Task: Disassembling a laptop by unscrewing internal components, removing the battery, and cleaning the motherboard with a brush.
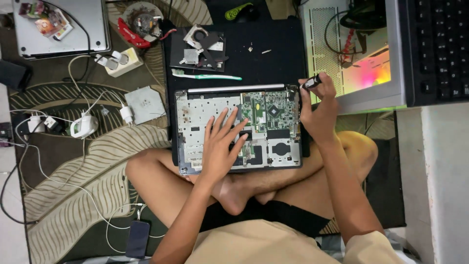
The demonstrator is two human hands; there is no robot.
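Crossed legs (254, 186) support an opened laptop (195, 117) (bottom cover off, green board (266, 112) exposed). Left hand (220, 146) lies flat on the chassis, fingers spread wide, holding nothing. Right hand (320, 110), at the laptop's right edge, is closed around a black screwdriver (311, 83). Beyond the left hand lie a toothbrush (207, 76) and removed parts (198, 49).

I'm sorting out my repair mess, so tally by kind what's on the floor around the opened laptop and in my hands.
Opened laptop under the left hand: 1
Screwdriver in the right hand: 1
Toothbrush: 1
Closed laptop: 1
Phone: 1
Power strip: 1
Removed black cover: 1
Total: 7
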